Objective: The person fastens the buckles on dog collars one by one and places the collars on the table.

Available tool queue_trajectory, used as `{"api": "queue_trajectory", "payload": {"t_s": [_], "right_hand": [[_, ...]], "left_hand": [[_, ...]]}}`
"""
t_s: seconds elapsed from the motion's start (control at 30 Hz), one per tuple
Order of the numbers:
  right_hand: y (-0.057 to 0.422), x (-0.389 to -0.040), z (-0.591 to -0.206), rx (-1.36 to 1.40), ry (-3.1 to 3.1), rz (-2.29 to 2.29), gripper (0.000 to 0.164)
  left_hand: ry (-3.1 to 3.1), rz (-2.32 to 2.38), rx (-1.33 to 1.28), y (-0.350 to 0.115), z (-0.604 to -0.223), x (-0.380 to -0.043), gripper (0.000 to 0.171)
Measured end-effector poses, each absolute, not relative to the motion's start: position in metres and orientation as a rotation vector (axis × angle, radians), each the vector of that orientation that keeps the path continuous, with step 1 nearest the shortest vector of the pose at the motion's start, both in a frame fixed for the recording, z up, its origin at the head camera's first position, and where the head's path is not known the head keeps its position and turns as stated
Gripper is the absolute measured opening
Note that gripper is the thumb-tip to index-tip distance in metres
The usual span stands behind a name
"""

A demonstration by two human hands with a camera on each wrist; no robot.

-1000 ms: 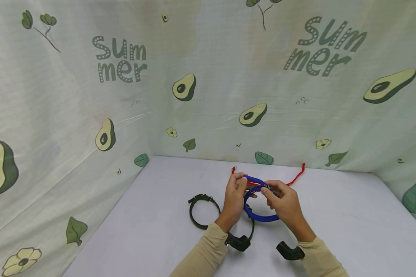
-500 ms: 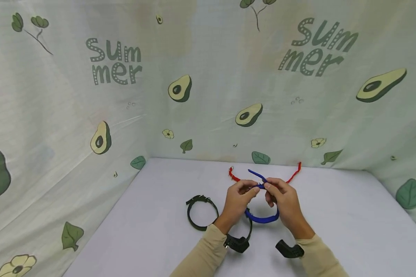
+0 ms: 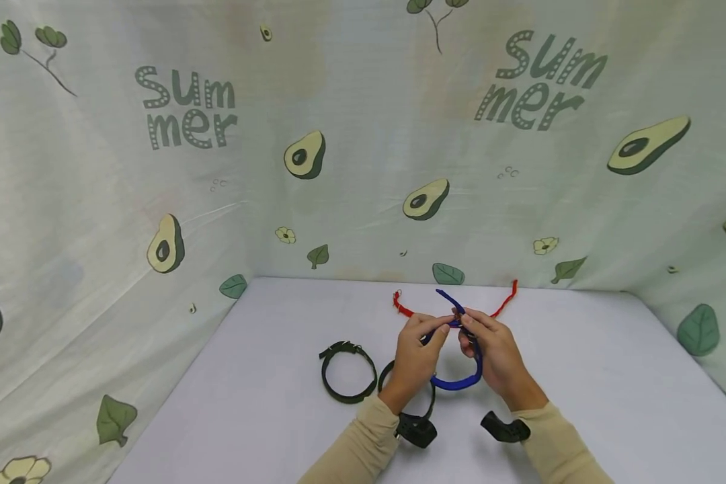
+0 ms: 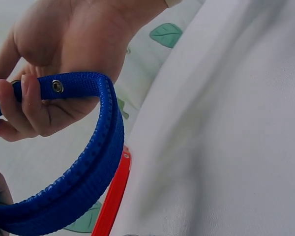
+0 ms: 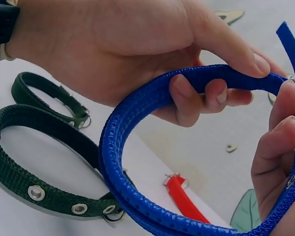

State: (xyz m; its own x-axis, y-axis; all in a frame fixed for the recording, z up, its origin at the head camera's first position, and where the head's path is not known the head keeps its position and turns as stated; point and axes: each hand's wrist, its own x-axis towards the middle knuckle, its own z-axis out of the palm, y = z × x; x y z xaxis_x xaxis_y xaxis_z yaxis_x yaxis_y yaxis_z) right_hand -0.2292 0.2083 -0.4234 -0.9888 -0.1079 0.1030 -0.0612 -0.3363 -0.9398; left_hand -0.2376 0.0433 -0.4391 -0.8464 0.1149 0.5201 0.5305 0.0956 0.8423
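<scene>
Blue collar (image 3: 456,385) looped, pinched in left-hand grip (image 3: 416,351), right-hand grip (image 3: 501,353).

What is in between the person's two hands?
A blue collar bridges the left hand and right hand, held by both; the head view shows it.

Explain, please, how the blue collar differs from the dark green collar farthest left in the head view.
Colour: the blue collar is bright, the green collar dark. Position: the left hand and right hand hold the blue collar; the green collar lies on the table. End: the blue collar's tip sticks far out, while the green collar's tip juts only slightly from its loop. Both curve into loops.
</scene>
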Motion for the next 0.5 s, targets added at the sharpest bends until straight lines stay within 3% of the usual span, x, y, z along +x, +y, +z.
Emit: {"api": "queue_trajectory", "payload": {"t_s": [0.5], "right_hand": [[0.2141, -0.2374, -0.4265, -0.259, 1.707, -2.525, 0.022]], "left_hand": [[-2.130, -1.665, -0.675, 0.0472, -0.4433, -0.2430, 0.023]]}}
